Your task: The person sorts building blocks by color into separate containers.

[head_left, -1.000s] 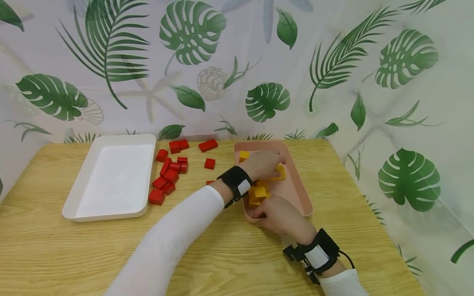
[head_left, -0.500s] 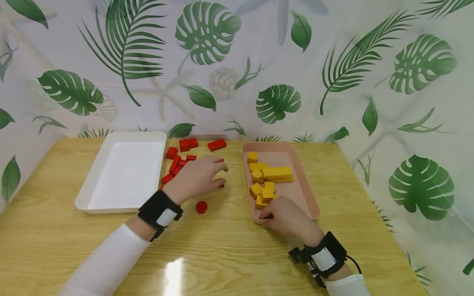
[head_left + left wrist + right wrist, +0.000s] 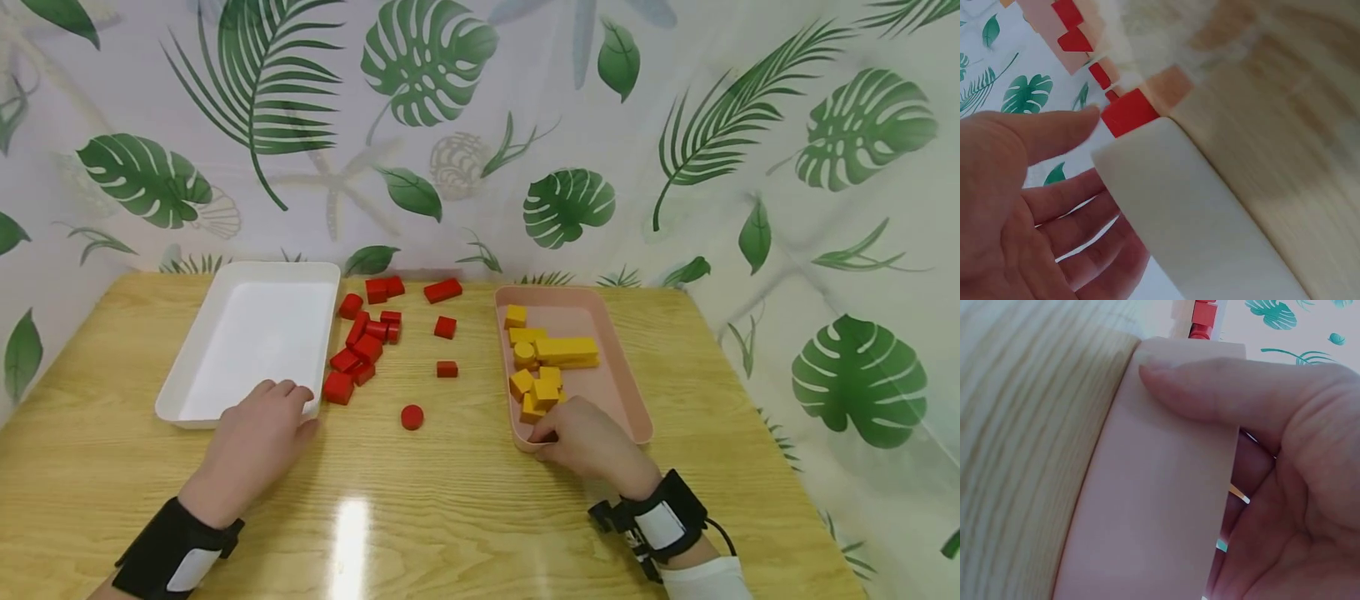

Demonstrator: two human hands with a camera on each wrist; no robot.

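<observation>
My left hand (image 3: pixel 255 442) is over the near right corner of a white tray (image 3: pixel 247 423). In the left wrist view its loosely bent fingers (image 3: pixel 1079 231) reach behind the wall of the white tray (image 3: pixel 1185 212), while the thumb stays apart from that wall. At the near left corner of a pink tray (image 3: pixel 611 358), my right hand (image 3: pixel 592 446) pinches the rim. The right wrist view shows the thumb flat against the outer wall of the pink tray (image 3: pixel 1141 500), with the fingers curled behind it. Several yellow blocks (image 3: pixel 566 350) lie in this tray, along its left side and middle.
A cluster of red blocks (image 3: pixel 360 350) lies just right of the white tray. A red disc (image 3: pixel 412 417) and a few red blocks (image 3: pixel 446 369) are scattered between the two trays. Behind the wooden table (image 3: pixel 450 517) hangs a leaf-patterned cloth (image 3: pixel 465 167).
My left hand has gone from the yellow blocks in the pink tray, leftward over the red blocks, to the white tray's near corner. My right hand keeps its grip on the pink tray.
</observation>
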